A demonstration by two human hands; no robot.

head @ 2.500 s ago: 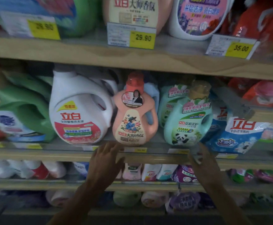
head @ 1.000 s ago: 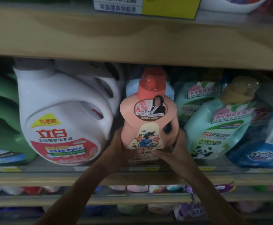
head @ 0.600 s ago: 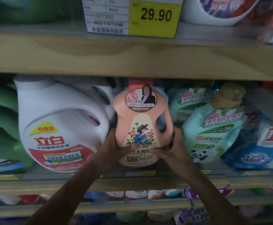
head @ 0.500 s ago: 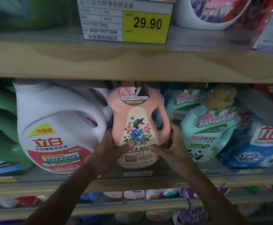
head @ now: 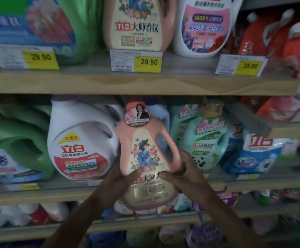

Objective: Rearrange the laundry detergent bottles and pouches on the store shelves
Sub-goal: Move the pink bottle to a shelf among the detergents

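Dim store aisle seen close up, no wall, floor or window visible. Three wooden shelves run left to right across the frame. Top shelf (head: 92,83): thick pale wood board w/ visible grain, grey top surface. Three price tags stand on it: left tag (head: 26,57) reads 29.90, centre tag (head: 135,60) reads 29.90, right tag (head: 241,65) reads 35.00, each white w/ a yellow price panel. Middle shelf (head: 38,192) is thinner, w/ small yellow labels (head: 29,186) on its front strip, text too blurred to read. Bottom shelf (head: 29,230) sits in deep shadow. Light is low & flat, brightest on top; edges of the view are soft.
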